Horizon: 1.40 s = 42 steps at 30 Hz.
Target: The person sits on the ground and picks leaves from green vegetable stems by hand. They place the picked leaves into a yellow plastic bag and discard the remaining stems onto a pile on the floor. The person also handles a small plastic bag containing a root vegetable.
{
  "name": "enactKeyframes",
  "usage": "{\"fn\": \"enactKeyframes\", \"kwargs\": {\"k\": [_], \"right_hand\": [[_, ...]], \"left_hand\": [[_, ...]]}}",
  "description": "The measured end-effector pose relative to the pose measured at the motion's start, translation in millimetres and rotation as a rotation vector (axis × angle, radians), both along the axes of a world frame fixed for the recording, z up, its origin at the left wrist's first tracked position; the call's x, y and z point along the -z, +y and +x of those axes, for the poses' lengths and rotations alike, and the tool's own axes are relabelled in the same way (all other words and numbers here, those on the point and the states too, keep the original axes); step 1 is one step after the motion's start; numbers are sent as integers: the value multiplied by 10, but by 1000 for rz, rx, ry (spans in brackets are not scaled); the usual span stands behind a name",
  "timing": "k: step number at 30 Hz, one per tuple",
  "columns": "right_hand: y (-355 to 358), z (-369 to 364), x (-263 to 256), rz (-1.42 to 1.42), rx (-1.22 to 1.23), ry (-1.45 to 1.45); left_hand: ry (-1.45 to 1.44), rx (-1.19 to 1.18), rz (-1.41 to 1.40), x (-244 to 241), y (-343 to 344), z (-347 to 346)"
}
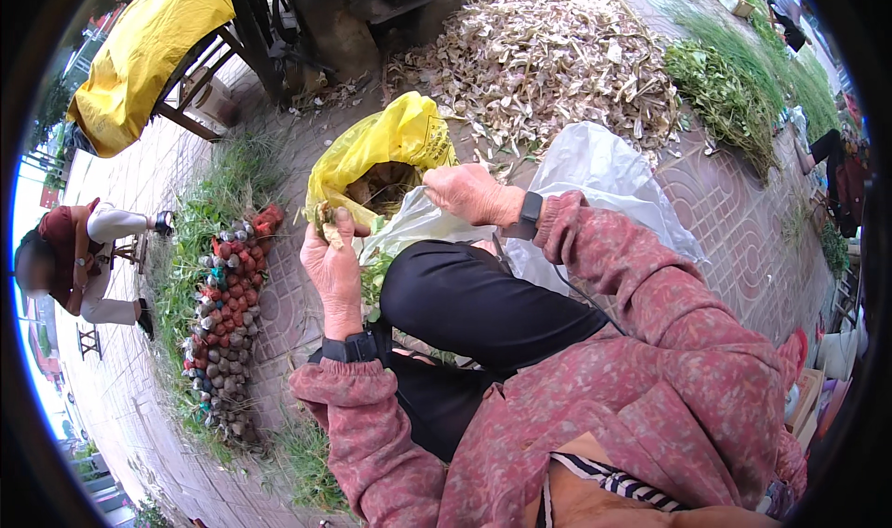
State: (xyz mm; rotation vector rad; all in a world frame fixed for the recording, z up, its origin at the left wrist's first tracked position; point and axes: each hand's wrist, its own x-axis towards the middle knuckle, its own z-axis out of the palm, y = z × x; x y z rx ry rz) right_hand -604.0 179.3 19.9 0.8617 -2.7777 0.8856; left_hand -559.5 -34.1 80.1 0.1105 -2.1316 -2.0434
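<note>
My left hand (330,277) pinches a small withered plant piece (327,227), brown and green, between thumb and fingers. It is raised at the near left of a yellow plastic bag (411,127). The bag's mouth gapes towards me and shows dark, dry plant matter (382,188) inside. My right hand (475,195) is at the bag's right edge with its fingers drawn together. Whether anything is between those fingertips is hidden. Below and beside it spreads a whitish translucent plastic sheet or bag (592,173), partly behind my knee (446,284). Green leaves (375,277) show beside the knee.
A broad heap of pale dry husks (550,61) covers the paving ahead. Cut green plants (725,96) lie at right. Rows of small round red and grey bundles (226,319) line the grass at left. Beyond them sits a person (77,256). A yellow cover (157,47) drapes a frame.
</note>
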Motion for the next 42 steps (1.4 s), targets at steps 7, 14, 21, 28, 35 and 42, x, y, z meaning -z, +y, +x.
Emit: {"fn": "enactKeyframes", "kwargs": {"k": [7,14,21,28,35,42], "right_hand": [[-396,73,-313,-274,-223,-72],[-359,111,-248,-291,-200,-85],[-418,119,-186,-249,-137,-175],[-269,9,619,-108,102,-375],[72,47,269,-654,-133,-785],[134,128,176,-338,-397,-712]], "left_hand": [[45,94,-229,180,156,-66],[-168,246,-246,283,97,-101],[-40,182,-291,324,132,-81],[32,77,-66,127,37,13],[-118,-159,71,224,-280,-111],[-45,-243,-59,306,-380,-160]]}}
